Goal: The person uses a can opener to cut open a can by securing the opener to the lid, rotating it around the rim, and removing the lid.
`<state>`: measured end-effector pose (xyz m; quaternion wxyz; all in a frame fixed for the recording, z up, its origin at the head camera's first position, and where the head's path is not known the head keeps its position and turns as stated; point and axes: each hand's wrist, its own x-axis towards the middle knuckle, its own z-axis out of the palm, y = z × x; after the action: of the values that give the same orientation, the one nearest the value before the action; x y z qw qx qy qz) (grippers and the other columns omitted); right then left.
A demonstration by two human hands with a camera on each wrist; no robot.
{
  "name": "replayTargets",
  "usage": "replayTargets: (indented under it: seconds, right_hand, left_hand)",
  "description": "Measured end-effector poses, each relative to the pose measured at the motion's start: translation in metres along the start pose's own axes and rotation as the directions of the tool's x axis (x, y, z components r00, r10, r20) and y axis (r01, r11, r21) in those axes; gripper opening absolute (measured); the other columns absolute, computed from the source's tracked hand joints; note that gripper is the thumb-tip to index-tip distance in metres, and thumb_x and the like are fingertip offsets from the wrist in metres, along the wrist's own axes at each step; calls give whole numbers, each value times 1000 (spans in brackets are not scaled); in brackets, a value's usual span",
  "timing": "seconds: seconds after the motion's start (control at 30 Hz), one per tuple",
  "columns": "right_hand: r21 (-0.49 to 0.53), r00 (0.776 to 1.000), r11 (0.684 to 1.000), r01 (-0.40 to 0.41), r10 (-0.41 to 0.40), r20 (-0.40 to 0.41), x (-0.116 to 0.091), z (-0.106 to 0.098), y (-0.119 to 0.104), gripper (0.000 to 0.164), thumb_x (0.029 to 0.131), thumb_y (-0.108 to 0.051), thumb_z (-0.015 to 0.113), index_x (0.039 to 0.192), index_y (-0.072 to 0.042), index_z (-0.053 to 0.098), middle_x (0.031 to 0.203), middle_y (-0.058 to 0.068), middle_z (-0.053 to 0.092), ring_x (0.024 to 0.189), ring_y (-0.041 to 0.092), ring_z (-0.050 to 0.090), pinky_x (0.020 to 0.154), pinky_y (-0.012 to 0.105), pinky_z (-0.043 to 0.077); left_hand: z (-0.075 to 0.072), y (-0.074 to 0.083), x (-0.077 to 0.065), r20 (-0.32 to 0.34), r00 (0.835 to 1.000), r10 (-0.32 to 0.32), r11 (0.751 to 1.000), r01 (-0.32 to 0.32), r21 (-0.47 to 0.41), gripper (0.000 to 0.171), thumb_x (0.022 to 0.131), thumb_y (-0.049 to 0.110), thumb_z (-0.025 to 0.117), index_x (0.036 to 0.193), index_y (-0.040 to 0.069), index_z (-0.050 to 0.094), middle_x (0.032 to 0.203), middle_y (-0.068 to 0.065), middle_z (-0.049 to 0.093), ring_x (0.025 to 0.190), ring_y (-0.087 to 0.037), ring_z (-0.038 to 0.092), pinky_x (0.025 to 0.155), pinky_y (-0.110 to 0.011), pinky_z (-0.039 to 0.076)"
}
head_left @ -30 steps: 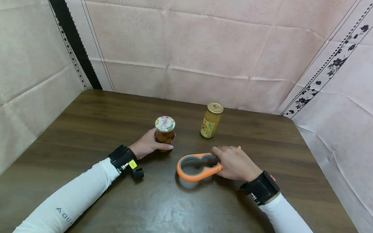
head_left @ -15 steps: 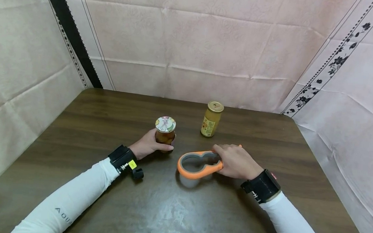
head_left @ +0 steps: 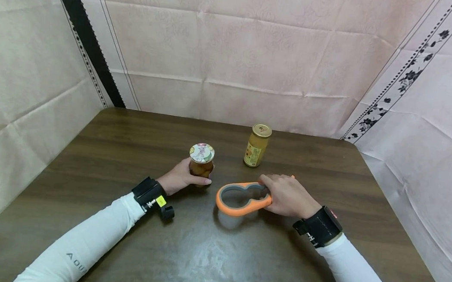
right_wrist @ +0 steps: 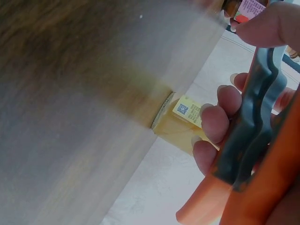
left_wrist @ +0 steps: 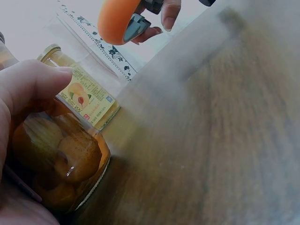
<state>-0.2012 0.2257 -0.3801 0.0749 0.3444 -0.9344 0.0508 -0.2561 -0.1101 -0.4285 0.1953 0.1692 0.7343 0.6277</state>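
My left hand [head_left: 181,178] grips a glass jar [head_left: 201,169] standing on the table, its thumb across the near side. The jar has a printed white lid [head_left: 202,152]; brown round fruit [left_wrist: 77,157] in liquid shows through its glass in the left wrist view. To its right, my right hand [head_left: 288,197] holds an orange jar opener [head_left: 231,211] with a grey wavy inner edge. Its looped end points left, a little above the table and apart from the jar. In the right wrist view, fingers curl round the opener's handles [right_wrist: 248,117].
A second jar [head_left: 255,148], yellow with a gold lid, stands upright farther back between the hands. The brown wooden table [head_left: 133,131] ends at a pale cloth backdrop [head_left: 254,52] behind and at both sides.
The right hand and the jar opener have shifted very slightly away from me. The left hand keeps its grip on the fruit jar, almost in the same place. The yellow jar stays put.
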Motion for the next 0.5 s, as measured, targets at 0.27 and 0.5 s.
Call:
replayTargets:
  seconds: [0.27,0.5]
  right_hand:
    - [-11,1000,1000,14,-14,-17,1,-3,-3,35,76,-28,80,105,-19,61,88,-7,65,71,9,52,64,27,46]
    - [-2,1000,1000,20,-20,-11,0,-5,-9,37,77,-31,79,107,-18,63,91,-6,67,73,9,53,68,29,49]
  left_hand:
    - [-1,3,1,-15,1000,-11,1000,12,24,78,85,15,83,149,13,39,146,-12,53,135,-30,49,116,-49,38]
    - [0,3,-1,-20,999,-28,999,29,31,81,85,17,83,151,12,37,147,-14,51,136,-31,48,117,-49,38]
